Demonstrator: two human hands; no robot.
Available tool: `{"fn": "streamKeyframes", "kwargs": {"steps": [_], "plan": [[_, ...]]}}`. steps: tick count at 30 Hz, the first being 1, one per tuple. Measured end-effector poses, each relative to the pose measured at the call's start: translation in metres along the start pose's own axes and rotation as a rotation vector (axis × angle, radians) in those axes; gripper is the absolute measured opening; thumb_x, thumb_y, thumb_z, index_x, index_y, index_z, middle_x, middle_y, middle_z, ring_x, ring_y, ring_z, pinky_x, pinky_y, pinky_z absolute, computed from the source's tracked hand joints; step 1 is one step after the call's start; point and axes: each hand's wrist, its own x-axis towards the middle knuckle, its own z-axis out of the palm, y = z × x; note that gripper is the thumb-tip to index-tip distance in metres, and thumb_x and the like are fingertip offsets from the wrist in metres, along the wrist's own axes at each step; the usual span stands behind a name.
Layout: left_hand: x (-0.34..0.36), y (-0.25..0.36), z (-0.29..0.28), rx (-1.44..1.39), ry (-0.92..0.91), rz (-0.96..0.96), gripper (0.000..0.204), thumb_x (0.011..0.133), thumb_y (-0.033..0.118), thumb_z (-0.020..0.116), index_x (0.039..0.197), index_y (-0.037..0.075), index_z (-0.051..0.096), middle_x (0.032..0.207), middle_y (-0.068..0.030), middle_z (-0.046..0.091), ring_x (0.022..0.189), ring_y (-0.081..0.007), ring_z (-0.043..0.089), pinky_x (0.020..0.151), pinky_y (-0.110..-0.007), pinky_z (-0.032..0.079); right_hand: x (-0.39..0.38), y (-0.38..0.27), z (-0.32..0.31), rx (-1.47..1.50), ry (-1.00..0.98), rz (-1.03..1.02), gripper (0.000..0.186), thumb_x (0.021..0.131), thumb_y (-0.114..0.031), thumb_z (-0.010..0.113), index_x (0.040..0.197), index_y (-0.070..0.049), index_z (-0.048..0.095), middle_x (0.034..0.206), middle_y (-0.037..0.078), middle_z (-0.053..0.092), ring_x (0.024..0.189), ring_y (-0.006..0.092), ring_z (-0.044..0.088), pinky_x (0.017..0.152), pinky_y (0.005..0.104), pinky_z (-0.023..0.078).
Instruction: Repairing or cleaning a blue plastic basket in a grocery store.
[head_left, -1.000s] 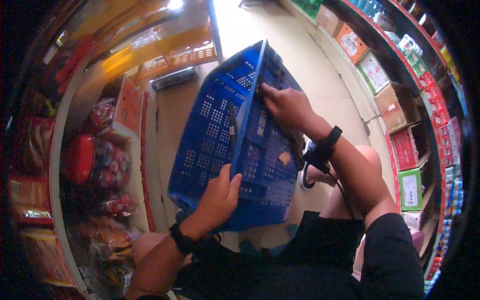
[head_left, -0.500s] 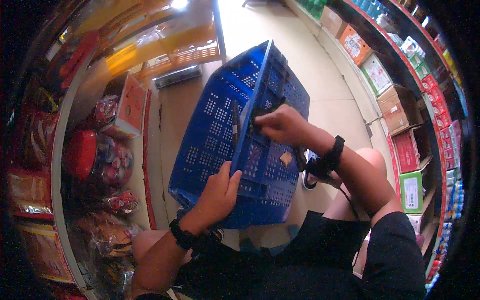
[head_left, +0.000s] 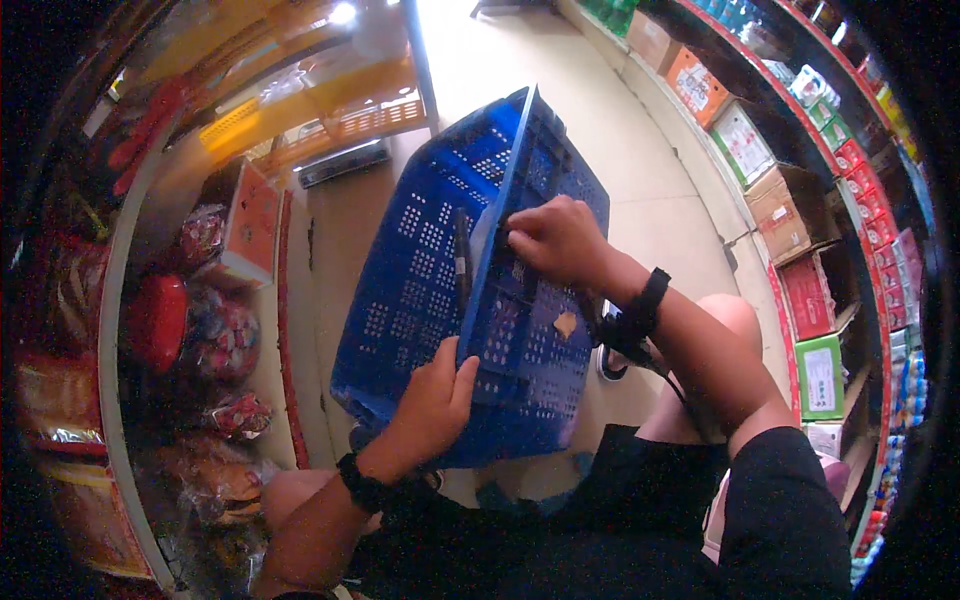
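A blue plastic crate (head_left: 395,290) with rows of small holes stands tipped on the floor before me, its long rim running upward across the view. My left hand (head_left: 436,395) is closed round the near part of this rim, thumb on the outer side. Farther up, my right hand (head_left: 560,238) is closed in a pinch against the crate's ribbed outer wall, just beside the rim. Something dark shows at its fingertips, too small to name. A thin dark stick-like piece (head_left: 461,255) lies along the inner side of the rim. A small tan scrap (head_left: 565,324) sits on the outer wall.
Shelves with boxes and packets, among them a green box (head_left: 821,377) and a brown carton (head_left: 785,215), line the right. On the left are a red-lidded jar (head_left: 160,322) and an orange box (head_left: 250,225). Pale floor tiles (head_left: 640,150) stretch ahead between them.
My right hand has moved slightly farther up along the rim. The crate sits a little more to the left in view, and my left hand still grips the rim.
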Motion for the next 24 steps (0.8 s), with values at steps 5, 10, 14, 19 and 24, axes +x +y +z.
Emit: {"fn": "streamKeyframes", "kwargs": {"steps": [5,10,14,19,24], "plan": [[0.001,0.006,0.001,-0.007,0.017,0.020,0.029,0.096,0.017,0.045,0.112,-0.006,0.046,0.082,-0.0289,0.061,0.080,-0.0460,0.059,0.066,-0.050,0.045,0.002,0.003,0.006,-0.188,0.048,0.045,0.016,0.078,-0.021,0.058,0.080,-0.010,0.069,0.066,0.017,0.061,0.064,0.0347,0.062,0.060,0.0426,0.051],[-0.001,0.005,-0.006,0.050,0.052,0.000,0.027,0.096,0.017,0.045,0.111,-0.005,0.047,0.081,-0.0280,0.061,0.078,-0.0456,0.060,0.065,-0.050,0.045,0.003,0.017,0.014,-0.262,0.167,0.110,0.019,0.080,-0.021,0.058,0.094,-0.013,0.068,0.066,0.017,0.061,0.063,0.0365,0.062,0.059,0.0445,0.050],[-0.003,-0.002,-0.011,0.075,0.090,0.023,0.027,0.096,0.018,0.045,0.110,-0.005,0.048,0.081,-0.0278,0.061,0.078,-0.0455,0.059,0.065,-0.049,0.045,0.008,0.013,0.006,-0.257,0.085,0.269,0.024,0.083,-0.018,0.056,0.105,-0.013,0.066,0.070,0.019,0.062,0.066,0.0375,0.062,0.059,0.0445,0.051],[0.000,0.001,-0.012,0.070,0.082,0.103,0.029,0.096,0.019,0.045,0.110,-0.005,0.048,0.083,-0.0278,0.061,0.080,-0.0454,0.059,0.066,-0.048,0.045,-0.002,0.033,0.020,0.142,0.071,0.144,0.026,0.085,-0.008,0.055,0.109,-0.004,0.063,0.074,0.016,0.065,0.065,0.0225,0.064,0.062,0.0349,0.051],[0.002,-0.011,-0.013,0.149,0.151,0.083,0.028,0.096,0.020,0.045,0.110,-0.004,0.049,0.086,-0.0276,0.061,0.082,-0.0454,0.059,0.069,-0.049,0.044,-0.020,0.010,0.041,0.613,-0.130,0.016,0.026,0.085,-0.001,0.054,0.110,0.005,0.060,0.077,0.003,0.064,0.072,0.0051,0.052,0.065,0.0247,0.047]]}}
